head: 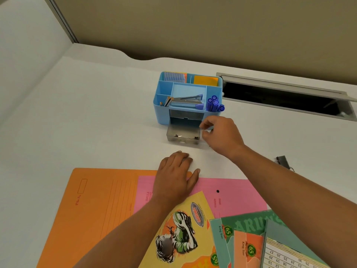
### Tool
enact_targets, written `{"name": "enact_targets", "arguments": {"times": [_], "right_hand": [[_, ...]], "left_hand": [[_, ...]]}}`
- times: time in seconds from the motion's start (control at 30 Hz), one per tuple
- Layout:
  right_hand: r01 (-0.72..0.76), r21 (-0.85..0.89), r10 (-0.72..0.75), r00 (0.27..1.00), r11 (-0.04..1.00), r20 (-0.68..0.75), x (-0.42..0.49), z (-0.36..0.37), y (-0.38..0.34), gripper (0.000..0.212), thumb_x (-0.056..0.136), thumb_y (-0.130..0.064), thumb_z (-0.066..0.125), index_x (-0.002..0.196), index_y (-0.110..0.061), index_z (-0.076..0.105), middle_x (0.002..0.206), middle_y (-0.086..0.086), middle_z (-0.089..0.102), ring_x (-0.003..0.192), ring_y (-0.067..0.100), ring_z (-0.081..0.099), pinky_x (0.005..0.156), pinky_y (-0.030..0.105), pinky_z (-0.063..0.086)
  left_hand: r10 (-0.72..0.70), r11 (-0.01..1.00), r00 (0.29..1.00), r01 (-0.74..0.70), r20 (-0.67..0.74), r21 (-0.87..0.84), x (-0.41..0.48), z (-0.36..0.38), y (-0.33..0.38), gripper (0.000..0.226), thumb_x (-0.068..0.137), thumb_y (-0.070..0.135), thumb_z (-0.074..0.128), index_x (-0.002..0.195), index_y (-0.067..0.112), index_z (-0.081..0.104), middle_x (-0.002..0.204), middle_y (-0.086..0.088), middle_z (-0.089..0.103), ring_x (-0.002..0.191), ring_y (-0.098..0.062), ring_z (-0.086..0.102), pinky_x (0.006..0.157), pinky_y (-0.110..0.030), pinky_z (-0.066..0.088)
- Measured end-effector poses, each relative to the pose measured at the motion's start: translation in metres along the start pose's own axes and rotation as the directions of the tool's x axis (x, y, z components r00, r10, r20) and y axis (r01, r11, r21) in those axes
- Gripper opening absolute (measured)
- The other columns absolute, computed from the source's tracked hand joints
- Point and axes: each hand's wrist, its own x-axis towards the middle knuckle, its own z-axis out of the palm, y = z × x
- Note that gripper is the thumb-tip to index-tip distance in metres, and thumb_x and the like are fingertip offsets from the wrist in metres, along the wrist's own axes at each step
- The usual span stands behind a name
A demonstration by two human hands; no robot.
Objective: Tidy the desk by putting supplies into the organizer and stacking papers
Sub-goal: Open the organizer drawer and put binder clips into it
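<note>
Curled with its hold unclear at the centre-frame drawer (182, 134)'s rim, the right hand (220, 135) may drop something small outside.

Blue organizer (164, 111), orange folder (100, 206).
</note>
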Motion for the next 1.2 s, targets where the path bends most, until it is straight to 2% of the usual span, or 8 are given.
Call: {"name": "enact_targets", "arguments": {"times": [0.13, 0.23, 0.57, 0.73, 0.83, 0.93, 1.07, 1.2], "right_hand": [[-0.088, -0.029, 0.086, 0.995, 0.996, -0.044, -0.003, -0.015, 0.024, 0.021, 0.082, -0.009, 0.069, 0.098, -0.022, 0.072, 0.1, -0.001, 0.071, 0.09, 0.016, 0.064, 0.083, 0.033, 0.055], [-0.114, -0.071, 0.114, 0.993, 0.991, -0.015, -0.007, -0.02, 0.038, 0.022, 0.082, -0.009, 0.069, 0.097, -0.024, 0.073, 0.097, -0.004, 0.072, 0.09, 0.016, 0.064, 0.082, 0.03, 0.053], [-0.049, -0.198, 0.067, 0.994, 0.979, 0.088, -0.022, -0.004, 0.038, 0.033, 0.082, -0.023, 0.068, 0.114, -0.03, 0.068, 0.107, -0.004, 0.07, 0.097, 0.022, 0.063, 0.083, 0.033, 0.052], [-0.059, -0.215, 0.074, 0.995, 0.975, 0.061, -0.022, 0.002, 0.035, 0.022, 0.087, -0.023, 0.063, 0.105, -0.03, 0.072, 0.106, 0.001, 0.072, 0.093, 0.025, 0.064, 0.08, 0.034, 0.054], [-0.077, -0.184, 0.09, 0.994, 0.98, 0.064, -0.022, -0.001, 0.035, 0.016, 0.086, -0.023, 0.065, 0.099, -0.029, 0.073, 0.1, -0.001, 0.073, 0.09, 0.022, 0.064, 0.08, 0.034, 0.055], [-0.078, -0.11, 0.079, 0.997, 0.991, 0.009, -0.022, -0.008, 0.03, 0.012, 0.085, -0.023, 0.069, 0.096, -0.026, 0.073, 0.096, -0.005, 0.073, 0.083, 0.015, 0.063, 0.077, 0.031, 0.054], [-0.008, -0.012, 0.008, 0.999, 1.0, -0.052, -0.019, -0.015, 0.012, 0.013, 0.086, -0.024, 0.07, 0.098, -0.023, 0.074, 0.093, -0.005, 0.071, 0.08, 0.01, 0.062, 0.077, 0.027, 0.055], [0.07, -0.007, -0.07, 0.997, 0.998, -0.041, -0.014, -0.009, -0.008, 0.012, 0.087, -0.026, 0.069, 0.098, -0.025, 0.073, 0.093, -0.006, 0.071, 0.082, 0.01, 0.06, 0.077, 0.028, 0.055]], "left_hand": [[0.011, 1.0, 1.0, -0.011, -0.02, 0.002, 0.0, 0.002, -0.001, 0.045, 0.095, 0.051, 0.042, 0.116, 0.018, 0.064, 0.122, 0.001, 0.061, 0.12, -0.019, 0.053, 0.097, -0.037, 0.042], [0.017, 1.0, 0.999, -0.017, -0.031, 0.01, 0.0, 0.003, -0.002, 0.044, 0.095, 0.051, 0.043, 0.115, 0.018, 0.064, 0.121, 0.001, 0.061, 0.119, -0.019, 0.052, 0.097, -0.037, 0.041], [0.004, 1.0, 1.0, -0.004, -0.019, 0.02, 0.0, 0.002, -0.001, 0.045, 0.095, 0.052, 0.041, 0.116, 0.019, 0.064, 0.122, 0.001, 0.061, 0.12, -0.018, 0.052, 0.098, -0.036, 0.04], [0.0, 1.0, 1.0, 0.0, -0.01, 0.017, 0.0, 0.002, -0.001, 0.047, 0.095, 0.053, 0.039, 0.117, 0.019, 0.064, 0.122, 0.001, 0.061, 0.12, -0.018, 0.052, 0.098, -0.036, 0.04], [-0.002, 1.0, 1.0, 0.002, -0.008, 0.015, 0.0, 0.002, -0.001, 0.048, 0.095, 0.053, 0.038, 0.117, 0.019, 0.064, 0.122, 0.001, 0.061, 0.121, -0.018, 0.052, 0.099, -0.036, 0.04], [-0.01, 1.0, 1.0, 0.01, -0.005, 0.016, 0.0, 0.001, -0.001, 0.048, 0.095, 0.054, 0.038, 0.117, 0.019, 0.064, 0.123, 0.001, 0.061, 0.121, -0.018, 0.052, 0.1, -0.036, 0.04], [-0.01, 1.0, 1.0, 0.01, -0.011, 0.007, 0.0, 0.001, 0.0, 0.048, 0.095, 0.053, 0.039, 0.117, 0.019, 0.064, 0.122, 0.001, 0.061, 0.12, -0.018, 0.052, 0.099, -0.037, 0.041], [-0.012, 1.0, 1.0, 0.012, 0.006, 0.009, 0.0, 0.001, -0.001, 0.047, 0.096, 0.054, 0.038, 0.118, 0.02, 0.063, 0.123, 0.003, 0.06, 0.122, -0.017, 0.05, 0.1, -0.035, 0.039]]}}
